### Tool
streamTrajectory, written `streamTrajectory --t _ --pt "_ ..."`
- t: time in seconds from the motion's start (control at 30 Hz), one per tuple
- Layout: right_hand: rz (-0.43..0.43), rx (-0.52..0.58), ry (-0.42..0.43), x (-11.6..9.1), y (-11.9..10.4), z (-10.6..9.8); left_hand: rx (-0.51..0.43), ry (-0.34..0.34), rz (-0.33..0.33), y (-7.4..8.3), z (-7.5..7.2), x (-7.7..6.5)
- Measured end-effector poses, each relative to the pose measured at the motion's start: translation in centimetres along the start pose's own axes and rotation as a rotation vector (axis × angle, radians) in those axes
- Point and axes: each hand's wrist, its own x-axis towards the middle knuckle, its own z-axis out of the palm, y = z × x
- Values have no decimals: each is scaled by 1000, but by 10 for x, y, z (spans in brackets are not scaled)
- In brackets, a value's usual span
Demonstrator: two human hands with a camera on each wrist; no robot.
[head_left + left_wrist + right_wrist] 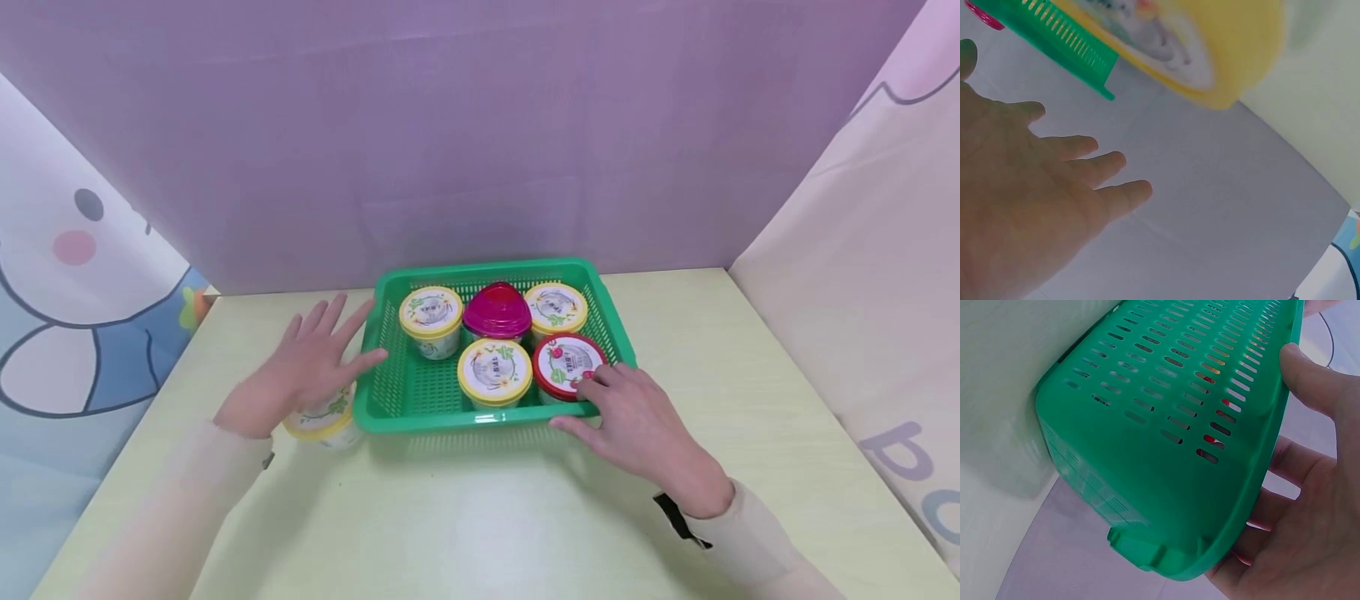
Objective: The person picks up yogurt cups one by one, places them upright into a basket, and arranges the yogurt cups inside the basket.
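Note:
A green plastic basket point(420, 421) holds several round lidded cups. Yellow lids top the back-left cup point(431, 312), the back-right cup point(556, 307) and the front-middle cup point(495, 372). A red-rimmed cup point(567, 363) sits at the front right, and a magenta-lidded container point(497, 312) stands between the back cups. My right hand point(637, 421) grips the basket's front-right rim point(1275, 419), thumb outside and fingers inside by the red-rimmed cup. My left hand point(307, 362), fingers spread, hovers left of the basket, above another yellow-lidded cup point(330, 421) that it partly covers.
The basket stands on a pale table point(480, 517), close to a purple cloth backdrop point(480, 150). Printed cloths flank the table at the left point(67, 292) and right point(862, 292).

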Motion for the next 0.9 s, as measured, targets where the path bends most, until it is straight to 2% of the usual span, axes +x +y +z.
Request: streamTrajectory --t 0.3,0.47,0.57,0.73,0.9 --pt "-15 -6 -3 0 0 1 -92 33 11 -12 12 -27" --pt "-14 -8 -7 0 0 1 -109 41 42 -15 15 -41" --pt "-10 -4 -8 0 0 1 -126 35 46 -16 15 -46" --pt "-9 -3 -4 1 0 0 -183 3 3 -17 15 -52" --pt "-7 -4 -10 0 2 -1 -178 -3 -9 -22 20 -56"
